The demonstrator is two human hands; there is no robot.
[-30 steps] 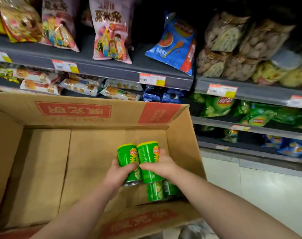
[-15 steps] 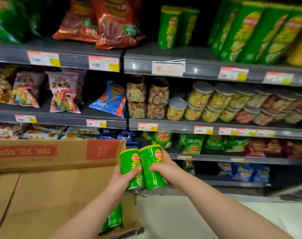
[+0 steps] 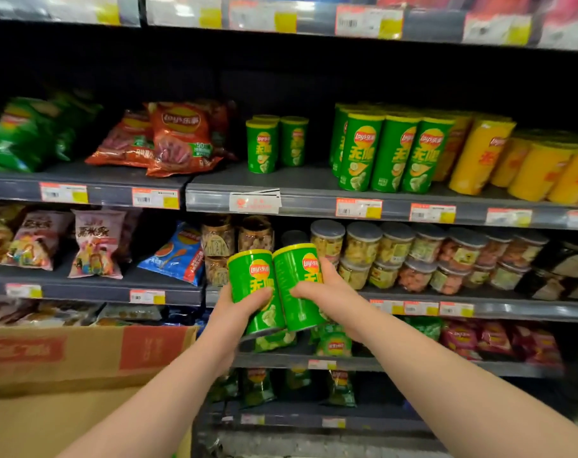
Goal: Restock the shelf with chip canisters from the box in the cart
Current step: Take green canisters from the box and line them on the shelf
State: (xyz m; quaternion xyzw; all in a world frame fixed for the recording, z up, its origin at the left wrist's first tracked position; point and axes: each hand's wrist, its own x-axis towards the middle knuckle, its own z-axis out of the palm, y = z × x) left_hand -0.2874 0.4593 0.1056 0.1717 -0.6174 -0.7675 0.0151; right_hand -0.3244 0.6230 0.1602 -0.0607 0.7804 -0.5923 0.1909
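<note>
The left hand [image 3: 238,312] is gripping the left canister [image 3: 252,282] and the right hand [image 3: 324,292] is gripping the right canister [image 3: 294,279] (both green, touching side by side), blocking some stacked jars [image 3: 363,249]. Matching small canisters [image 3: 274,143] are standing on the shelf [image 3: 314,185] above, and the cardboard box [image 3: 83,355] is sitting lower left.

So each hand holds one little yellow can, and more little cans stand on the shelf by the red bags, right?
Almost. The head view shows them green, not yellow: the left hand holds one can, the right hand the other can. Little cans do stand by the red bags.
</note>
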